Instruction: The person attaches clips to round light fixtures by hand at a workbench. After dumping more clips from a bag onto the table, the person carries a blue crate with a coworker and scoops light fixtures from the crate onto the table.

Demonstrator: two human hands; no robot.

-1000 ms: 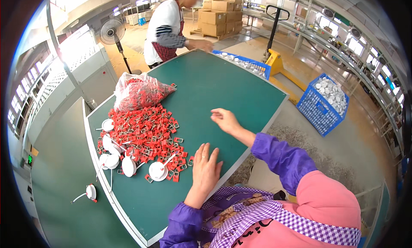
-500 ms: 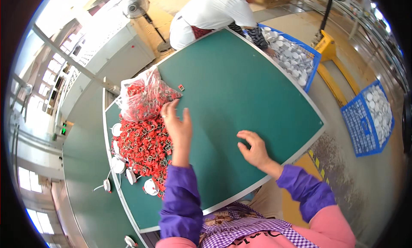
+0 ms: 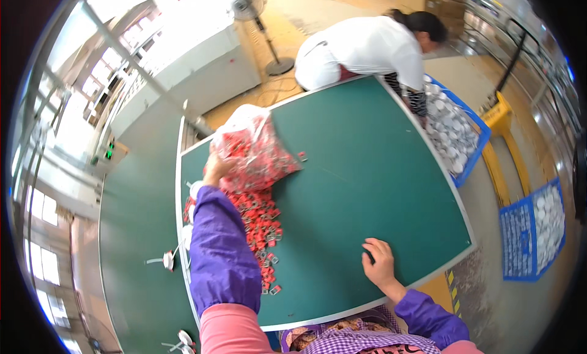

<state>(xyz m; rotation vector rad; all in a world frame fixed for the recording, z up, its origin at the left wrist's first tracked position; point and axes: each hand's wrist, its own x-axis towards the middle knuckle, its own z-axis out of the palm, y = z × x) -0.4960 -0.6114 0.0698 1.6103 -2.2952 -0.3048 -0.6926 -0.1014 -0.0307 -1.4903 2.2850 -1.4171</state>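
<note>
My left hand (image 3: 215,168) is at the left side of a clear plastic bag (image 3: 255,152) full of small red-and-metal parts, gripping its edge; some fingers are hidden behind the plastic. Below the bag lies a heap of loose red parts (image 3: 260,222) with metal frames, partly covered by my left forearm. My right hand (image 3: 380,263) hovers over or rests on the green tabletop (image 3: 342,189) near its front right, holding nothing, with fingers loosely bent and the thumb apart. One red part (image 3: 302,155) sits alone beside the bag's right tip.
White round pieces with wires (image 3: 169,260) lie along the table's left edge and the lower green surface beyond. A co-worker in white (image 3: 361,48) bends over a blue crate (image 3: 474,130) of white discs. A second blue crate (image 3: 518,238), a yellow pallet truck (image 3: 498,115) and a fan (image 3: 247,5) stand around.
My left hand has gone from above the heap to the bag's left side, and the bag's body is tipped up slightly. My right hand has drawn nearer the front edge. The view has shifted.
</note>
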